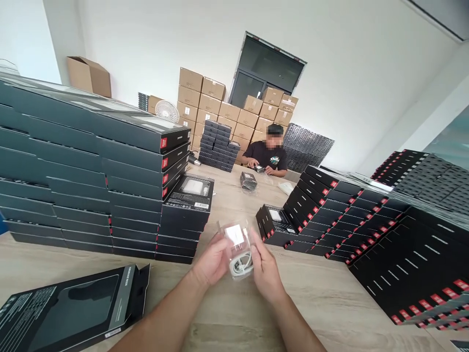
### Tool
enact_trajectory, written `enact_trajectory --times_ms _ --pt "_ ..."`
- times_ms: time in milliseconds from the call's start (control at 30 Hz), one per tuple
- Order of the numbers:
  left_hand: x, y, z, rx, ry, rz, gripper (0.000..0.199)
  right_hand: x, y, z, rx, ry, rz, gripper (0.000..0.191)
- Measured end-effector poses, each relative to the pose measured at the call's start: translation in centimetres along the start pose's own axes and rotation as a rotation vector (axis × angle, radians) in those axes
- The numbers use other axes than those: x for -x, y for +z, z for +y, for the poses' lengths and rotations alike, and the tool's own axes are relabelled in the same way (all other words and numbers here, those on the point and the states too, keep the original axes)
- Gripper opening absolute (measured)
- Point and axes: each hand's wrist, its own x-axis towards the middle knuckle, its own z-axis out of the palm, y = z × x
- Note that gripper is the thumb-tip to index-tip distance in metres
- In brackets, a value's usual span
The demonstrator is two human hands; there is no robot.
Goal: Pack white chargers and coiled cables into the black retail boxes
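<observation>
Between my two hands, over the wooden table [234,313], is a clear plastic tray [240,249] with a white charger plug in its upper part and a coiled white cable below. My left hand [212,259] grips the tray's left side, thumb on its front. On the right side, the fingers of my right hand [264,266] are closed along the edge. At lower left lies a black box [80,308] with a dark window and its end flap open, apart from both hands.
A tall stack of black boxes [80,166] stands left, and more black boxes [330,210] are piled right. Across the table a person [269,154] handles a small package near a dark bundle [248,181]. Brown cartons [210,105] and a fan [167,111] stand behind.
</observation>
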Motion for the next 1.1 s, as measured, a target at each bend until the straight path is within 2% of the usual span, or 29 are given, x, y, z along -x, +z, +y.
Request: enact_trajectory --times_ms 100,167,300,367,467,533,700,800,900,1033,1100 --pt "0.4 0.4 -0.5 -0.269 -0.048 -0.034 0.065 -0.4 -0.7 -0.1 -0.084 0.109 0.153 0.060" --pt "0.6 0.4 -0.8 -0.448 -0.141 -0.014 0.059 -0.7 -1.0 0.1 -0.178 0.227 0.162 0.065" --pt "0.5 0.2 -0.6 -0.535 -0.199 0.055 0.051 -0.9 -1.6 0.6 -0.490 0.445 -0.105 0.076" --pt "0.3 0.1 -0.4 -0.568 -0.201 0.109 0.056 -1.0 -1.8 0.5 -0.584 0.459 -0.206 0.073" --pt "0.0 0.1 -0.4 -0.612 -0.203 0.153 0.060 -1.2 -1.9 0.4 -0.561 0.490 -0.203 0.061" --pt "-0.2 0.1 -0.4 -0.629 -0.209 0.152 0.061 -1.3 -2.2 0.3 -0.533 0.523 -0.189 0.059" --pt "-0.1 0.2 -0.5 -0.627 -0.222 0.117 0.066 -1.4 -3.0 -0.1 -0.611 0.585 -0.359 0.061" --pt "0.0 0.4 -0.5 -0.662 -0.205 0.109 0.062 -1.3 -2.8 -0.4 -0.549 0.615 -0.273 0.054" --pt "0.3 0.6 -0.4 -0.709 -0.191 0.100 0.060 -1.2 -3.0 -0.6 -0.537 0.597 -0.264 0.050" --pt "0.7 0.7 0.0 -0.740 -0.229 0.079 0.062 -1.1 -4.0 -0.4 -0.694 0.523 -0.421 0.058" --pt "0.7 0.7 0.1 -0.765 -0.251 0.049 0.064 -1.3 -4.2 0.0 -0.744 0.481 -0.353 0.060"
